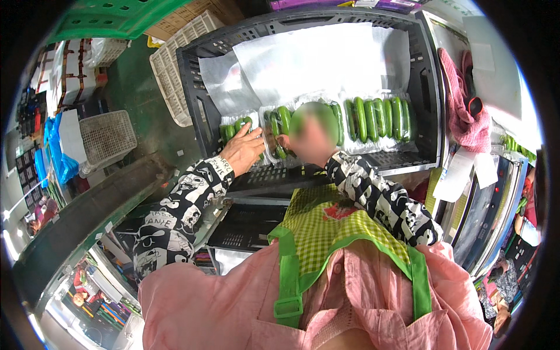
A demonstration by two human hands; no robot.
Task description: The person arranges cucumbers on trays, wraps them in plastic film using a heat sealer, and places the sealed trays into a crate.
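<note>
Clear plastic packs of green cucumbers stand side by side in a black plastic crate (430,87). My left hand (242,150) rests on the leftmost cucumber pack (228,133), its fingers stretched out over the near side. The right hand (315,137) reaches over the middle packs, and a blur covers it, so its fingers cannot be made out. Between my hands sits another cucumber pack (273,125), partly hidden. To the right of my right hand, a wider cucumber pack (380,119) lies untouched. White lining sheets (321,61) spread behind the packs.
A white plastic basket (175,76) stands left of the crate, with another white basket (108,140) farther left on the green floor. At right hangs a pink cloth (469,119) near white papers (458,175). Below the crate sits another black crate (248,224).
</note>
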